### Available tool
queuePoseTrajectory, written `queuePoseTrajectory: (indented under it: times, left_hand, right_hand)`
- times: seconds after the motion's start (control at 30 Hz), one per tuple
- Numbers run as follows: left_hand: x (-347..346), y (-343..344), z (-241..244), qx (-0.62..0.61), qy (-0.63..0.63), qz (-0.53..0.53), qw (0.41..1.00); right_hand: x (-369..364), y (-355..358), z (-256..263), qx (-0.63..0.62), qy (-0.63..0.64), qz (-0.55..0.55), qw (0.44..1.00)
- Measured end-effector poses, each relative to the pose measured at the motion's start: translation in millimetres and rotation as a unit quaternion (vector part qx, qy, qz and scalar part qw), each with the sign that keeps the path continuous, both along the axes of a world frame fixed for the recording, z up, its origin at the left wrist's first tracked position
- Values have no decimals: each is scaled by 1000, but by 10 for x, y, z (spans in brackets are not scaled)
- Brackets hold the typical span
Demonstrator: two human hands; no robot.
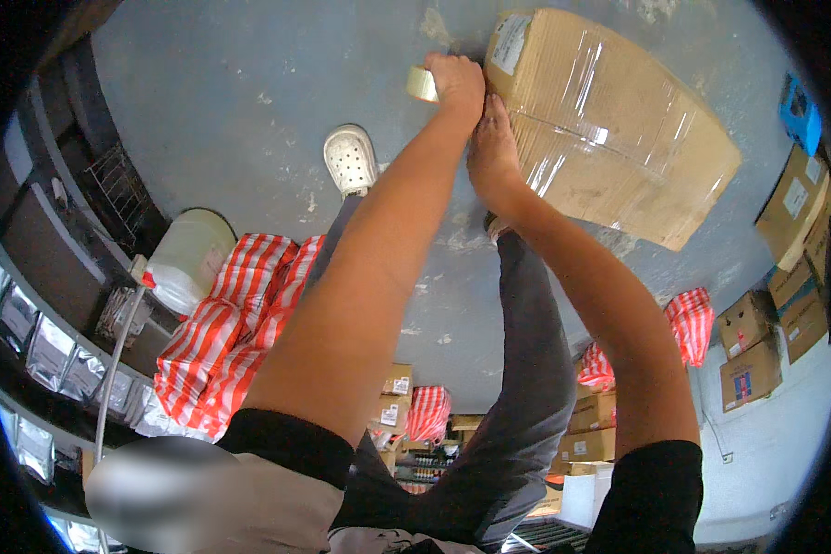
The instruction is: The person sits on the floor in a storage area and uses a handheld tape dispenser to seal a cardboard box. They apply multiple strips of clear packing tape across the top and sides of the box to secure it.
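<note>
My left hand (459, 86) grips a roll of packing tape (422, 83) beside the near left corner of a large cardboard box (616, 131). My right hand (496, 156) lies just below it, its extended fingers against the box's left side. The box rests tilted in view on the floor. Glossy clear tape runs over its top, and a white label bearing writing (511, 44) is on its upper left end. Whether a strip of tape joins the roll to the box cannot be seen, as my hands cover that spot.
My pale clog (350, 159) stands on the grey floor (249, 104). Red-and-white striped bags (249, 291) and a whitish plastic container (190, 253) are at the left, by shelving. Cardboard boxes (749, 374) and a blue object (800, 114) are at the right. More boxes (591, 443) lie behind me.
</note>
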State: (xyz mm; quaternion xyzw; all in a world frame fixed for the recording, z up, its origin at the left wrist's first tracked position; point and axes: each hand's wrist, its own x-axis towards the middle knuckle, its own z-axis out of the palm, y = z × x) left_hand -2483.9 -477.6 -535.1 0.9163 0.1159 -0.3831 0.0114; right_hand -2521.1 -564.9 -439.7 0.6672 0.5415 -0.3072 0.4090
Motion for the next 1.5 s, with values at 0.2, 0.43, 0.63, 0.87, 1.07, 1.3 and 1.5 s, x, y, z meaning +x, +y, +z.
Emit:
queuePoseTrajectory:
  times: [0.2,0.43,0.63,0.87,1.07,1.3,1.5]
  left_hand:
    - [-600,126,-369,-114,-27,69,991]
    - [-908,1142,417,-124,-36,153,980]
    - [-1607,2146,1770,-94,-32,248,964]
    - [-1972,1977,2382,-321,-165,267,893]
    - [-1321,775,2676,-450,-195,182,852]
    - [-795,-71,3086,-451,-152,84,875]
    - [-426,-628,3341,-445,-98,6,890]
  right_hand:
    - [-140,94,-112,40,-1,-16,999]
    - [64,155,-856,-112,57,89,988]
    - [59,501,-1128,24,105,-202,973]
    - [187,27,549,240,531,-737,344]
    - [-227,-849,1640,245,567,-782,85]
    - [-245,-1706,2117,325,423,-846,-6]
    - [-99,-2384,2151,318,463,-826,-53]
